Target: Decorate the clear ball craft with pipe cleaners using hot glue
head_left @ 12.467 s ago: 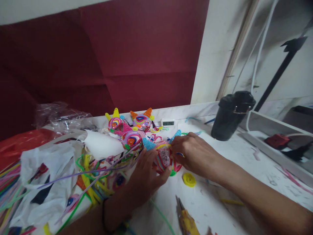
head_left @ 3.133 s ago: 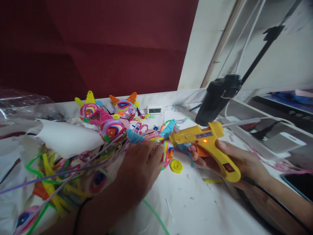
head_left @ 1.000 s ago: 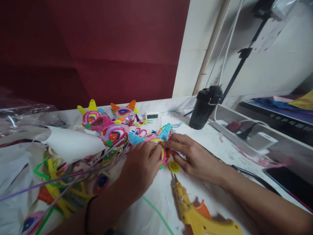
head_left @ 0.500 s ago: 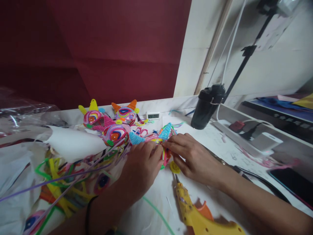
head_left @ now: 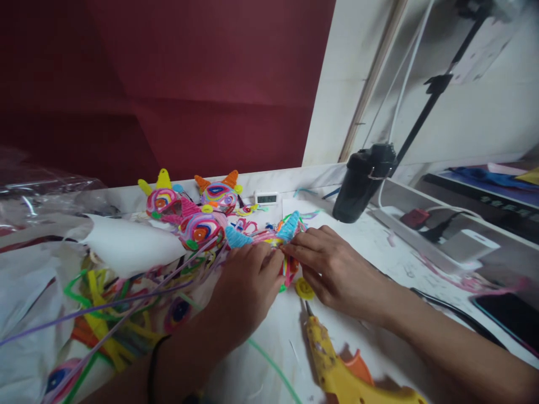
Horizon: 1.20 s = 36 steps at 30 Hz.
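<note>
A colourful pipe-cleaner figure (head_left: pixel 289 270) with two blue horns, one a blue horn (head_left: pixel 288 226) on the right, lies between my hands, partly covered by them. My left hand (head_left: pixel 251 280) is closed around its left side. From the right, my right hand (head_left: pixel 324 264) presses bent fingers onto its upper part near the blue horn. Below my right fingers lies a coiled yellow disc (head_left: pixel 304 288). A yellow glue gun (head_left: pixel 332 359) with an orange trigger rests in front, its nozzle pointing at the disc.
Several similar horned figures (head_left: pixel 202 229) stand behind on the left, near a small digital clock (head_left: pixel 266 198). Loose pipe cleaners (head_left: pixel 101 314) and white paper (head_left: pixel 130 247) cover the left side. On the right are a black cup (head_left: pixel 357 185), a power strip (head_left: pixel 446 252) and a phone (head_left: pixel 511 320).
The view has shifted slightly, so everything sits a little further right. Both hands keep nearly the same hold on the figure.
</note>
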Tool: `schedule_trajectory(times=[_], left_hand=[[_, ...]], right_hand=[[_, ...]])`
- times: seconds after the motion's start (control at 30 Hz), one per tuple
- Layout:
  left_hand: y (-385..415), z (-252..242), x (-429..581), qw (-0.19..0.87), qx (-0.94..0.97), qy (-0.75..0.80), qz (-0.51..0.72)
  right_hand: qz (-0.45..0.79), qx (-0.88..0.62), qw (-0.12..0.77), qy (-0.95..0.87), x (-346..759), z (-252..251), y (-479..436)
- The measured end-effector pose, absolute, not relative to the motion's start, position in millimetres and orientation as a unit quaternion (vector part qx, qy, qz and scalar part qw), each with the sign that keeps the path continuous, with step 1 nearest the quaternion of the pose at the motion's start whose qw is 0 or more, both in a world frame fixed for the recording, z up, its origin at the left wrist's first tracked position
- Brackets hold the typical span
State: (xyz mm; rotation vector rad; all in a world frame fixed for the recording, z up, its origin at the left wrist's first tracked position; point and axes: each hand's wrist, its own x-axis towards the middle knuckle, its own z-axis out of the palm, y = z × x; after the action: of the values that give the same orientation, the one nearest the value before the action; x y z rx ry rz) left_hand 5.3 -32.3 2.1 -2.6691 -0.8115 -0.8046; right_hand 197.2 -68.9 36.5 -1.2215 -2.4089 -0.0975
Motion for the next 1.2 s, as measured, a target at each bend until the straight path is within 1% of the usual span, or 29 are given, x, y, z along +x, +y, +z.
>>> schedule_trajectory(times=[0.2, 0.63, 0.8, 1.03, 1.2], left_hand=[[-31.4, 2.6, 5.5, 0.129, -0.910, -0.261, -0.295], [-33.5, 1.8, 5.8, 0.138, -0.917, -0.274, -0.254], [-34.0, 2.2, 7.2, 0.121, -0.920, -0.286, -0.238], [-26.5, -2.4, 5.4, 0.132, -0.916, -0.249, -0.287], [-25.4, -0.9, 4.6, 0.129, -0.916, -0.235, -0.300]], right_hand=[[-0.045, -0.433, 0.219, -0.873, 197.7, 34.6, -68.6], [-0.071, -0.424, 0.218, -0.876, 199.7, 32.1, -67.2], [-0.098, -0.420, 0.221, -0.875, 200.6, 30.9, -66.0], [-0.099, -0.430, 0.203, -0.874, 200.3, 33.1, -65.2], [-0.113, -0.428, 0.195, -0.875, 201.2, 33.2, -64.6]])
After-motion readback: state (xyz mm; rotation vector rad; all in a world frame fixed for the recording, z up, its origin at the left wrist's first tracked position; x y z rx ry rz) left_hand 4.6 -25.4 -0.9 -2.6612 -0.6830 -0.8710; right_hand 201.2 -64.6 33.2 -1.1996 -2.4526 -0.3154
